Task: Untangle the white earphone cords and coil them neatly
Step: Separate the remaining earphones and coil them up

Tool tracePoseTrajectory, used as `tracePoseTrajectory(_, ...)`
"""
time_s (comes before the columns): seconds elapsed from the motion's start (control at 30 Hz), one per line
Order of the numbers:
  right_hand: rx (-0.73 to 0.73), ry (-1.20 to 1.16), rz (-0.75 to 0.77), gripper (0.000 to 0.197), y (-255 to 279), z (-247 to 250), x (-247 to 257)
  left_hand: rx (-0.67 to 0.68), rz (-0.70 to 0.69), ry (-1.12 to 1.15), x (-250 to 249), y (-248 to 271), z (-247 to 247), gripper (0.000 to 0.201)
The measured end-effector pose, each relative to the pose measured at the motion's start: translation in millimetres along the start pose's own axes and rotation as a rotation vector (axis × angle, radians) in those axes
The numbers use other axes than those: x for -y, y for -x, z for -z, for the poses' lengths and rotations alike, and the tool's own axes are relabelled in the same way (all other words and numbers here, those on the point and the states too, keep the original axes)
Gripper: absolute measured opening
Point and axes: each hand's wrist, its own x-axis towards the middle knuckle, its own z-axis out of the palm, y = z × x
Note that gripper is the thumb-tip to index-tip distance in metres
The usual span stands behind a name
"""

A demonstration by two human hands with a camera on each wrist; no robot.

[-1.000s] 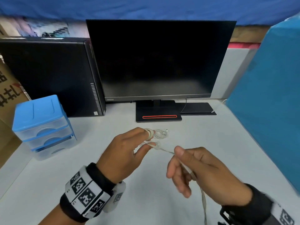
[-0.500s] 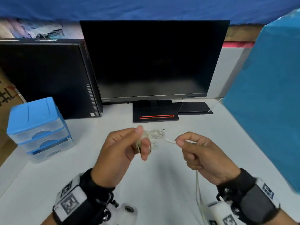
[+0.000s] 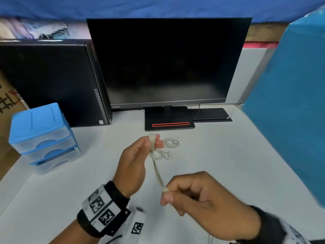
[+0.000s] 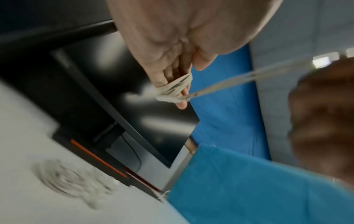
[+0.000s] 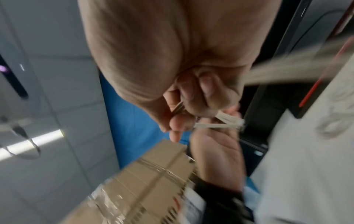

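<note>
The right hand [image 3: 207,199] pinches the cord [image 3: 158,175] between thumb and curled fingers. The cord runs taut up to the left hand [image 3: 135,161], where it is wound in loops round the raised fingers [image 4: 182,84]. A coiled cord [image 3: 172,143] lies on the table [image 3: 228,155] just beyond.

The right hand [image 3: 207,199] has dropped back toward the body, drawing the cord [image 3: 158,173] taut. More turns now wrap the left hand's [image 3: 135,161] fingers [image 4: 182,91].
</note>
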Motion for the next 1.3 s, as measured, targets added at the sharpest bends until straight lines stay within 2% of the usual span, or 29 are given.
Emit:
tracePoseTrajectory(0.1, -0.182, -0.159, 0.112, 0.018, 2, 14, 12, 0.158, -0.169, -0.301, 8, 10, -2, 0.035)
tracePoseTrajectory(0.17, -0.316, -0.221, 0.144, 0.019, 0, 28, 11, 0.256, -0.222, -0.349, 7, 19, -8, 0.039)
tracePoseTrajectory(0.23, -0.468, -0.211, 0.128, 0.021, -4, 42, 3, 0.304, -0.180, -0.270, 4, 25, -15, 0.040)
tracePoseTrajectory(0.3, -0.603, -0.166, 0.080, 0.023, -10, 55, -11, 0.346, -0.064, -0.118, -4, 27, -21, 0.034)
tracePoseTrajectory(0.37, -0.676, -0.099, 0.034, 0.023, -17, 62, -27, 0.372, 0.061, 0.082, -13, 25, -24, 0.027)
tracePoseTrajectory(0.43, -0.658, -0.019, -0.009, 0.019, -23, 63, -45, 0.347, 0.128, 0.218, -20, 21, -24, 0.027)
tracePoseTrajectory(0.53, -0.551, 0.041, -0.043, 0.016, -28, 56, -64, 0.304, 0.221, 0.419, -26, 14, -19, 0.030)
tracePoseTrajectory(0.6, -0.485, 0.037, -0.051, 0.015, -29, 51, -65, 0.302, 0.256, 0.480, -26, 10, -14, 0.042)
tracePoseTrajectory(0.67, -0.461, 0.035, -0.047, 0.016, -29, 48, -61, 0.342, 0.282, 0.486, -26, 7, -10, 0.043)
tracePoseTrajectory(0.73, -0.511, -0.035, -0.034, 0.018, -27, 47, -50, 0.402, 0.327, 0.424, -24, 9, -10, 0.041)
tracePoseTrajectory(0.8, -0.531, -0.214, -0.016, 0.020, -21, 50, -33, 0.448, 0.360, 0.175, -18, 12, -12, 0.051)
tracePoseTrajectory(0.87, -0.424, -0.369, 0.011, 0.017, -12, 50, -14, 0.457, 0.362, -0.108, -4, 15, -17, 0.059)
tracePoseTrajectory(0.9, -0.325, -0.390, 0.023, 0.016, -7, 47, -5, 0.438, 0.372, -0.159, 3, 15, -19, 0.059)
tracePoseTrajectory(0.97, -0.084, -0.332, 0.037, 0.016, 2, 37, 7, 0.336, 0.443, -0.059, 12, 13, -22, 0.044)
tracePoseTrajectory(1.03, 0.143, -0.173, 0.003, 0.014, 8, 26, 13, 0.119, 0.558, 0.183, 15, 5, -19, 0.022)
tracePoseTrajectory(1.07, 0.215, -0.094, -0.028, 0.013, 11, 22, 13, 0.003, 0.607, 0.324, 16, -1, -15, 0.019)
tracePoseTrajectory(1.13, 0.227, 0.010, -0.061, 0.014, 12, 16, 13, -0.171, 0.692, 0.599, 17, -15, 4, 0.022)
tracePoseTrajectory(1.2, 0.126, 0.083, -0.045, 0.023, 9, 14, 10, -0.298, 0.769, 0.796, 15, -27, 25, 0.027)
tracePoseTrajectory(1.3, -0.025, 0.127, -0.020, 0.033, 4, 15, 2, -0.416, 0.774, 0.939, 8, -40, 50, 0.035)
